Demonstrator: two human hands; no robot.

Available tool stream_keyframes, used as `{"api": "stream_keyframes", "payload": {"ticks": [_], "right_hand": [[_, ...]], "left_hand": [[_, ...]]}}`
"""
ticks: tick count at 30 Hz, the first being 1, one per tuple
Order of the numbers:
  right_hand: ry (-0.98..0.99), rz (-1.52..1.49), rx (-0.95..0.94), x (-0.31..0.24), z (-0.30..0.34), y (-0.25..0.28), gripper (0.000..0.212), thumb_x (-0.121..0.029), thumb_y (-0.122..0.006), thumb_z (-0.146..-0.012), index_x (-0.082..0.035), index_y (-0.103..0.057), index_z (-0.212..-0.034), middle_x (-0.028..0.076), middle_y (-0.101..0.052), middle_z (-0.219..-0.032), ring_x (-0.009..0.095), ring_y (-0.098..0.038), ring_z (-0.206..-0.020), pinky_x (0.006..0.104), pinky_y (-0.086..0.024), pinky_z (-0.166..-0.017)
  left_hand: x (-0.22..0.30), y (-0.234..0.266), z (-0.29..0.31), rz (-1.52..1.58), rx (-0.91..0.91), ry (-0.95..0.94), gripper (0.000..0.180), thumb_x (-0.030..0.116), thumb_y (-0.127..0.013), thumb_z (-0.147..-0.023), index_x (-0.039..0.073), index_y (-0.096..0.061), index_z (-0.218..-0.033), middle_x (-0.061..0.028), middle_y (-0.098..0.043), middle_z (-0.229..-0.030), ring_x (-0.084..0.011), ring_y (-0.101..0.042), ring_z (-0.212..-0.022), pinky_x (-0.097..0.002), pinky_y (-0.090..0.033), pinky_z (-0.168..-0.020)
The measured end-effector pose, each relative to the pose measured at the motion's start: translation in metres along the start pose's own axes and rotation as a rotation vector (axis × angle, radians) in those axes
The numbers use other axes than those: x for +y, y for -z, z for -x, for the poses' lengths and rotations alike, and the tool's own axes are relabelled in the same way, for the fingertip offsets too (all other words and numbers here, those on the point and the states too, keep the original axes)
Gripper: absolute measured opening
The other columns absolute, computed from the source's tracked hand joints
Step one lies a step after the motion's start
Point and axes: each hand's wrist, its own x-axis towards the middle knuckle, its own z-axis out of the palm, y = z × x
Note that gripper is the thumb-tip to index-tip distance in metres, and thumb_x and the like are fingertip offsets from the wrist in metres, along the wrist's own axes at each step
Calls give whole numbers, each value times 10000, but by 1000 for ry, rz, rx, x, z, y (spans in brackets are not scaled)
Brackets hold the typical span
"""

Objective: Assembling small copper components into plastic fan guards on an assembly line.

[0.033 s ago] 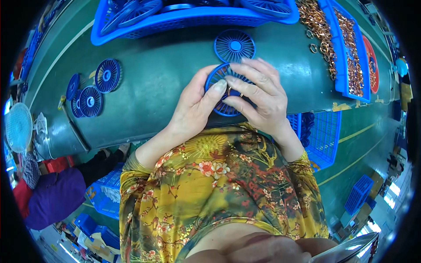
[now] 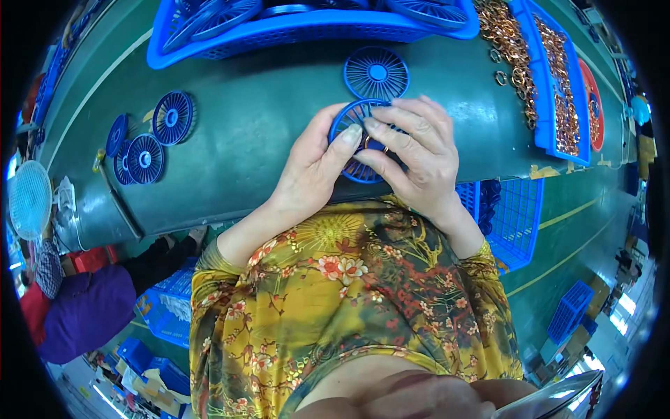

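Note:
A round blue fan grille (image 2: 364,172) with radial spokes is held over the front part of the table, in front of my body. My left hand (image 2: 312,155) grips its left rim, the thumb lying across the spokes near the hub. At the hub, the thumb and fingers of my right hand (image 2: 419,145) close round a small copper-coloured ring (image 2: 368,142), mostly covered by the fingers. The other right fingers reach over the grille's far right side. Just beyond my hands, a second blue grille (image 2: 377,72) lies flat on the table.
A blue basket (image 2: 307,33) of grilles stands at the table's far side. Several grilles (image 2: 172,119) lie at the left near a hammer-like tool (image 2: 117,192). Loose copper rings (image 2: 513,56) lie beside a blue tray (image 2: 558,105) at right. A blue crate (image 2: 520,227) stands below the edge.

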Motion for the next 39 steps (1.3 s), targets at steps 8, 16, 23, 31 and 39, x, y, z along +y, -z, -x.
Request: {"api": "stream_keyframes", "payload": {"ticks": [8,16,23,31,39], "right_hand": [[-48,121,-30,-14,-3,-13,281,-266,-769,-714,-97,-727,-935,-6,-680,-1063,244,-570,-1131,478,-290,-1039],[42,-50,-114,-5,11,-11,305,-229,-753,-737,-39,-720,-973,52,-682,-1118,343,-552,-1193,546,-193,-1111],[-335,-535,-78,-8,3,-8,392,-136,-529,-946,64,-524,-1283,218,-457,-1381,297,-462,-1269,370,-326,-1071],[-800,-1055,-190,-3,7,-15,448,-53,-628,-899,43,-454,-1302,66,-591,-1077,109,-569,-956,239,-463,-844],[-837,-986,-156,-5,21,-27,357,-46,-659,-877,26,-511,-1194,64,-603,-1064,117,-583,-954,259,-484,-855]], "left_hand": [[2,4,8,272,37,216,393,291,-478,-998,41,-449,-1300,-72,-586,-1094,-134,-600,-958,-297,-527,-786],[-14,10,8,-79,-51,2,422,270,-607,-941,-10,-471,-1225,-69,-588,-1061,-101,-541,-964,-269,-473,-857],[-4,15,5,-143,-54,-160,444,173,-636,-908,14,-430,-1268,-105,-636,-1053,-163,-627,-965,-315,-507,-844],[-10,20,8,-382,-66,-280,445,132,-617,-895,36,-408,-1275,-163,-646,-1018,-302,-668,-926,-372,-521,-793],[-20,28,12,-379,-96,-186,438,125,-620,-900,32,-430,-1283,-140,-642,-1023,-238,-662,-939,-350,-518,-811]]}}
